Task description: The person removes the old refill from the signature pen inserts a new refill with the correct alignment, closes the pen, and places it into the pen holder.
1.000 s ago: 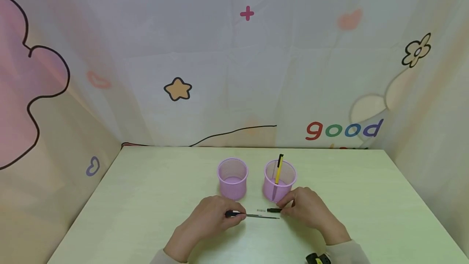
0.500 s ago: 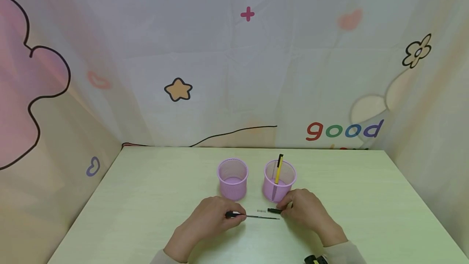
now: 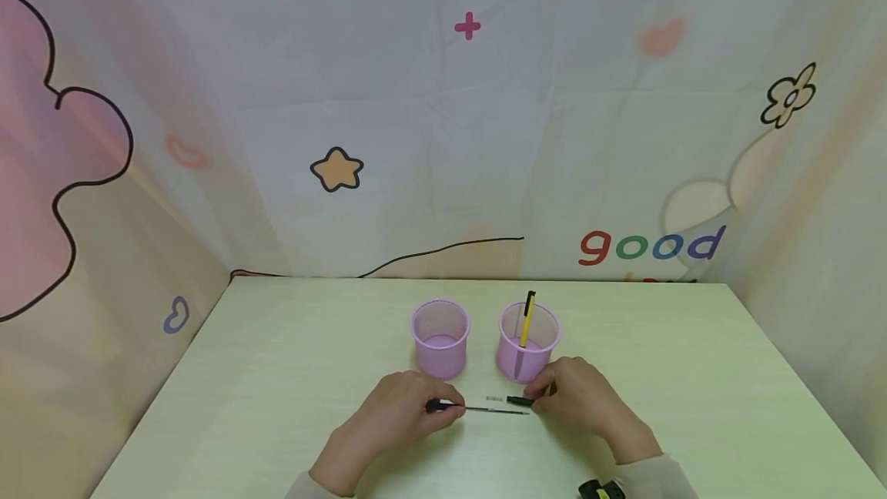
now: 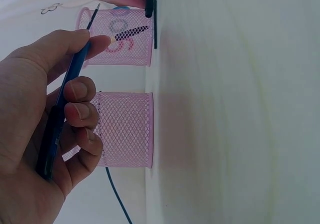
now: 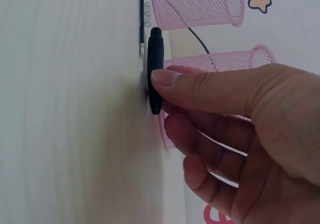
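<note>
My left hand [image 3: 409,406] holds a dark pen barrel [image 4: 67,86] with curled fingers. A thin metal-tipped end sticks out past the thumb. On the table lies a slim dark pen refill [image 5: 142,23], tip to the right, with a small spring [image 3: 494,398] just beyond it. Between thumb and index finger, my right hand [image 3: 582,399] pinches a black pen tip section [image 5: 155,71] low over the table, its ridged threaded end facing left. Part of it is hidden by the fingers.
Two pink mesh cups stand behind the hands. The left cup [image 3: 440,364] shows nothing inside; the right cup [image 3: 530,364] holds a yellow pen [image 3: 527,326] with a black clip. A printed curtain [image 3: 416,137] hangs behind the pale table [image 3: 291,345].
The pen tip section in my right hand has moved slightly nearer the refill. My left hand and the cups look still.
</note>
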Available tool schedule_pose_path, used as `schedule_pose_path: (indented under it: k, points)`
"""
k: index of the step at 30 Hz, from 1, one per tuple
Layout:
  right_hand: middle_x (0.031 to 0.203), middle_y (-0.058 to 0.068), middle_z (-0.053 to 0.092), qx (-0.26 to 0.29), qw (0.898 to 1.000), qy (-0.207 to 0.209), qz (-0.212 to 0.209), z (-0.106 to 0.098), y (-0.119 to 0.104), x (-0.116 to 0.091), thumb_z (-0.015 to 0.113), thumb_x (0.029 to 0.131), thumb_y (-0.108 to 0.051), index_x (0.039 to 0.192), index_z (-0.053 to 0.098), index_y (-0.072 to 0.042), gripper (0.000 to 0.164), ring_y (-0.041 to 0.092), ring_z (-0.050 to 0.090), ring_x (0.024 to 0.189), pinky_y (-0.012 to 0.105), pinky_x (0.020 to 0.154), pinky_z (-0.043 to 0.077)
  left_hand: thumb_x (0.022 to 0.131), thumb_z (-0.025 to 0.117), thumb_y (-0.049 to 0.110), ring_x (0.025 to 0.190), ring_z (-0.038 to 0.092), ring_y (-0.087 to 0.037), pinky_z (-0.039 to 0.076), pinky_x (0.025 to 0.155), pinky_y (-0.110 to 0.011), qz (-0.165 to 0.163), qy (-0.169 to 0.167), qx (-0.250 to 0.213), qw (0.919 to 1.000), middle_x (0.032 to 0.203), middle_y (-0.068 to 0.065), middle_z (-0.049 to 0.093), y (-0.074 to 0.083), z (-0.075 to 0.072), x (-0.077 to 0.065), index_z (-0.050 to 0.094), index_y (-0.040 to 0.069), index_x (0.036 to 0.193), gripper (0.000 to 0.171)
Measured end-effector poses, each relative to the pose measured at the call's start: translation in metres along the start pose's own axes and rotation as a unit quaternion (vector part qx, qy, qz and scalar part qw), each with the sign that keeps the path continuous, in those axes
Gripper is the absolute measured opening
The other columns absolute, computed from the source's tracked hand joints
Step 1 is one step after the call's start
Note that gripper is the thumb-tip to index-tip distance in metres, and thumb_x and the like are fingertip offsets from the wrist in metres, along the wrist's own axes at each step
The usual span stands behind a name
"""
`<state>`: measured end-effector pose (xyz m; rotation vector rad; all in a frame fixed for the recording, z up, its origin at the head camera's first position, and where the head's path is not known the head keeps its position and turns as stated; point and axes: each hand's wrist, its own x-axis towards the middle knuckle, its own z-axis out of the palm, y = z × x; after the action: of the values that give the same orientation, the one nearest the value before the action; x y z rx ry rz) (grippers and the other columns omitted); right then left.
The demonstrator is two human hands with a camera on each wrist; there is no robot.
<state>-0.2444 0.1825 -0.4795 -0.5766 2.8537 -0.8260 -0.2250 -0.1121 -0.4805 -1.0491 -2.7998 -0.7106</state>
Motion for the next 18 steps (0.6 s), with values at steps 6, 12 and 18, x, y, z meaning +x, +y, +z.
schedule_pose_path:
  k: [6,12,18]
  points:
    - [0.081,-0.014,0.072,0.005,1.0,-0.003,-0.004,-0.0012,0.0001,-0.0007,0.081,0.075,-0.008,0.085,0.08,-0.02,0.016,0.005,0.062,0.078,0.024,0.07,0.048,0.094,0.063,0.044,0.066,0.049,0.007,0.039,0.059,-0.015,-0.003,-0.003,0.002,1.0,0.078,0.028,0.062,-0.0004,0.0,0.0,0.073,0.039,0.094,0.011]
    - [0.081,-0.015,0.072,-0.003,1.0,-0.003,-0.005,-0.0006,0.0018,-0.0004,0.081,0.075,-0.008,0.086,0.079,-0.021,0.016,0.005,0.063,0.081,0.026,0.073,0.049,0.094,0.063,0.044,0.066,0.049,0.007,0.039,0.059,-0.015,-0.001,-0.004,0.005,1.0,0.078,0.028,0.062,-0.0014,0.0011,-0.0001,0.073,0.04,0.094,0.01]
    - [0.081,-0.014,0.072,-0.005,1.0,-0.001,-0.004,-0.0004,0.0018,0.0,0.08,0.075,-0.007,0.086,0.079,-0.02,0.017,0.006,0.062,0.08,0.025,0.072,0.048,0.094,0.063,0.044,0.066,0.049,0.006,0.039,0.059,-0.016,-0.001,-0.003,0.005,1.0,0.078,0.028,0.062,-0.0018,0.0012,-0.0001,0.073,0.04,0.094,0.011]
